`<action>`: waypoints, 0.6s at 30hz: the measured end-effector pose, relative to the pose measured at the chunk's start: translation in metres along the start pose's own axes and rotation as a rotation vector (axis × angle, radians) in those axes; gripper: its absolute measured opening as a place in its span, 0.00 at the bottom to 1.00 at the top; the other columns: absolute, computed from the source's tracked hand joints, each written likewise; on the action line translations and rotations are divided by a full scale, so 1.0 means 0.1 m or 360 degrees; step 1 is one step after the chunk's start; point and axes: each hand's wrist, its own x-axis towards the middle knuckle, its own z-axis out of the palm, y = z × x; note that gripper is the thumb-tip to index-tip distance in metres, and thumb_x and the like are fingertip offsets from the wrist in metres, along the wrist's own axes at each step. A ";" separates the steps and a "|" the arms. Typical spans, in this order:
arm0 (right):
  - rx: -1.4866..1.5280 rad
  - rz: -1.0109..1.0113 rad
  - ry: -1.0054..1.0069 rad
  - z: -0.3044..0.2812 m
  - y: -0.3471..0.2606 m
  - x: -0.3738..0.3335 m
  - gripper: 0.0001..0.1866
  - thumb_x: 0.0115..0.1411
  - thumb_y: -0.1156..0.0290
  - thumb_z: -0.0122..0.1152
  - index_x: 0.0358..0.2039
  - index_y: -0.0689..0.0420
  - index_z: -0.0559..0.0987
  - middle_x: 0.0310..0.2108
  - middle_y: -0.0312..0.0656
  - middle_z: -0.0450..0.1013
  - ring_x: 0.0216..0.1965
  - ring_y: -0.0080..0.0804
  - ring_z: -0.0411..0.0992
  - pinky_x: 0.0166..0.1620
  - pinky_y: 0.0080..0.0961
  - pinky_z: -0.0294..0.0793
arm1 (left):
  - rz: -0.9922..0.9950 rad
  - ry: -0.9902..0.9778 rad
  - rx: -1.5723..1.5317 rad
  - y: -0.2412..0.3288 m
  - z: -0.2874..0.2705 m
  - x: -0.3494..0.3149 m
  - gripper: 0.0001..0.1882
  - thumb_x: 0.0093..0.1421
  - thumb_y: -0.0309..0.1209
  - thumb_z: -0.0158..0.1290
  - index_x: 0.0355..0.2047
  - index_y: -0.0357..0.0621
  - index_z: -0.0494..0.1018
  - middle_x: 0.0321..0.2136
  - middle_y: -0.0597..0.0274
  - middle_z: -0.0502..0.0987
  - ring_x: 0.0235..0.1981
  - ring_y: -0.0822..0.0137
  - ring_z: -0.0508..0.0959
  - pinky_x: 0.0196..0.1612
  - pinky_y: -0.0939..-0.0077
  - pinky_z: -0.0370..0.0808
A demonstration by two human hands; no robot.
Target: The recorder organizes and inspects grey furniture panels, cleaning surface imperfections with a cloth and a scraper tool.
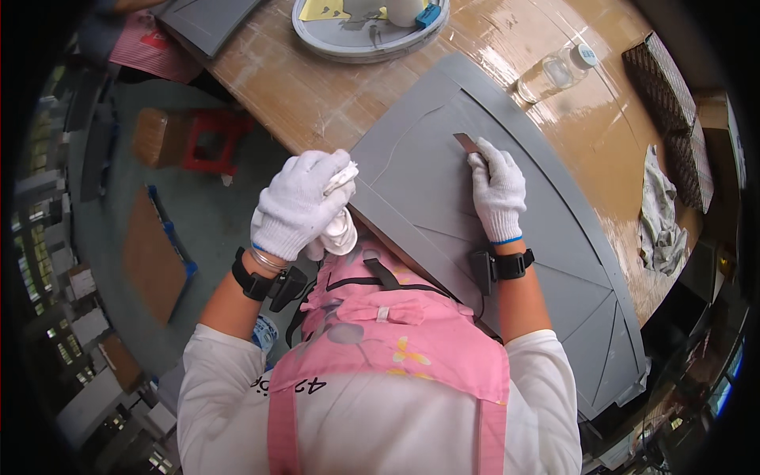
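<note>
A grey panel (431, 186) with a curved edge and thin raised or scored lines lies on the table in front of me. My right hand (499, 186), in a white knit glove, is over the panel. It pinches a small flat scraper blade (465, 142), whose dark end sticks out past the fingertips. At the panel's left edge is my left hand (294, 202), gloved too and closed around a bunched white cloth (340, 229). Part of the cloth hangs below the fingers.
The brown table (265, 67) has a shiny film cover. Farther back sits a round tray (356, 54) with grey smears. A clear bottle (554, 73) and a crumpled grey rag (659, 214) are to the right, beside a patterned box (673, 119). A red stool (215, 141) stands left.
</note>
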 end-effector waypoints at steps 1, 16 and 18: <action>-0.0019 -0.0002 -0.0015 -0.01 -0.02 0.00 0.13 0.57 0.66 0.63 0.44 0.50 0.79 0.28 0.43 0.74 0.32 0.43 0.74 0.36 0.37 0.74 | 0.0125 0.0193 -0.0036 0.04 0.10 0.11 0.21 0.53 0.38 0.59 0.48 0.49 0.74 0.41 0.59 0.75 0.42 0.54 0.75 0.44 0.65 0.75; 0.0236 -0.0012 -0.0185 -0.13 0.02 0.01 0.11 0.59 0.67 0.61 0.42 0.53 0.80 0.33 0.44 0.77 0.36 0.42 0.76 0.39 0.33 0.75 | -0.0026 -0.0066 -0.0689 -0.13 0.23 0.19 0.18 0.57 0.18 0.52 0.49 0.38 0.73 0.43 0.60 0.74 0.44 0.71 0.77 0.45 0.77 0.76; 0.0431 0.0192 -0.0303 -0.22 0.08 0.00 0.12 0.60 0.67 0.60 0.44 0.55 0.80 0.36 0.44 0.77 0.37 0.38 0.76 0.42 0.30 0.75 | 0.0149 -0.0040 -0.0161 -0.08 0.46 0.28 0.20 0.56 0.25 0.56 0.50 0.42 0.73 0.42 0.60 0.75 0.42 0.63 0.77 0.44 0.71 0.76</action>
